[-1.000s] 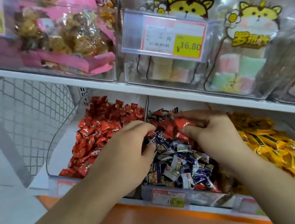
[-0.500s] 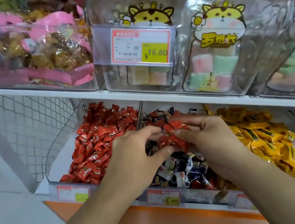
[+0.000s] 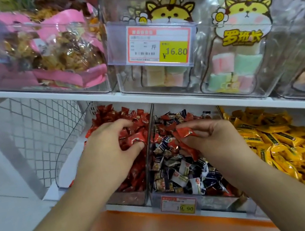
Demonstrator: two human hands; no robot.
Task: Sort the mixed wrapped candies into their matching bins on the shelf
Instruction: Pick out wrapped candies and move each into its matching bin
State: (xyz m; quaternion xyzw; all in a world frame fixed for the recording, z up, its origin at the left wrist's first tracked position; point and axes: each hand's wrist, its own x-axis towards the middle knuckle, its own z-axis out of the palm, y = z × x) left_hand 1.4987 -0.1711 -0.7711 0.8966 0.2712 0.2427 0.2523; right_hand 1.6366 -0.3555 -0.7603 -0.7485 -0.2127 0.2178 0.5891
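On the lower shelf three clear bins stand side by side. The left bin (image 3: 125,198) holds red wrapped candies (image 3: 106,115), the middle bin (image 3: 220,203) a mix of dark blue and white candies (image 3: 178,176) with red ones among them, the right one yellow candies (image 3: 273,134). My left hand (image 3: 109,155) is over the left bin and holds red candies (image 3: 136,138) in its curled fingers. My right hand (image 3: 212,135) is over the middle bin and pinches a red candy (image 3: 184,133), with more red candies (image 3: 189,150) under its palm.
A clear divider (image 3: 149,148) separates the left and middle bins. Price tags hang at the middle bin's front (image 3: 178,205) and on the upper bin (image 3: 157,43). The upper shelf (image 3: 145,100) carries clear bins of pink-wrapped snacks (image 3: 59,56) and pastel marshmallows (image 3: 237,68). A wire mesh panel (image 3: 34,132) is at left.
My left hand has moved left from the middle bin to over the red bin, carrying red candies. My right hand has lifted a red candy out of the mixed pile.
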